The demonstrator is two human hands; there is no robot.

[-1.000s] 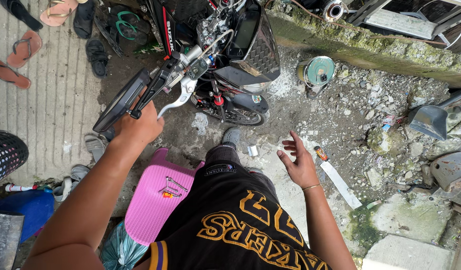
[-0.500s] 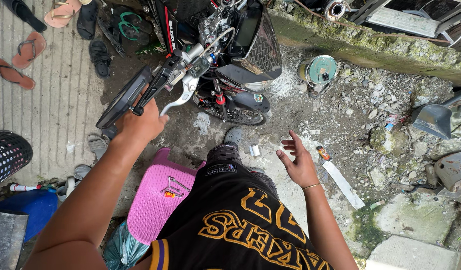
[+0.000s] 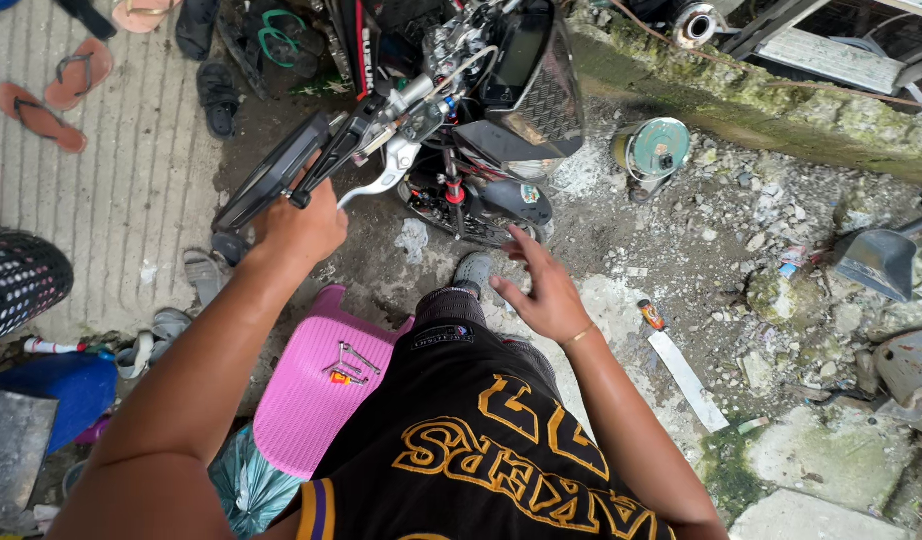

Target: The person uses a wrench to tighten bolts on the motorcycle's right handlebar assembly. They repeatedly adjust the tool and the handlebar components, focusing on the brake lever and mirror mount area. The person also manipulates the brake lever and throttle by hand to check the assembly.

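A black motorcycle (image 3: 491,120) stands in front of me, its front wheel (image 3: 481,215) down near my foot. My left hand (image 3: 299,228) is closed around the black handlebar grip (image 3: 271,180), beside the silver brake lever (image 3: 386,178). My right hand (image 3: 546,290) hovers open above my knee, fingers spread, holding nothing and pointing toward the wheel. A pink plastic stool (image 3: 316,385) by my left leg carries a few small metal keys (image 3: 349,362).
Several sandals (image 3: 56,85) lie on the ribbed concrete at the upper left. A green-lidded tin (image 3: 656,150) sits by the mossy wall (image 3: 781,110). A small screwdriver (image 3: 652,315) and a white strip (image 3: 689,380) lie on rubble at right. A blue tub (image 3: 56,385) is at left.
My right hand has moved forward and up toward the front wheel, fingers spreading. My left hand has stayed on the handlebar grip.
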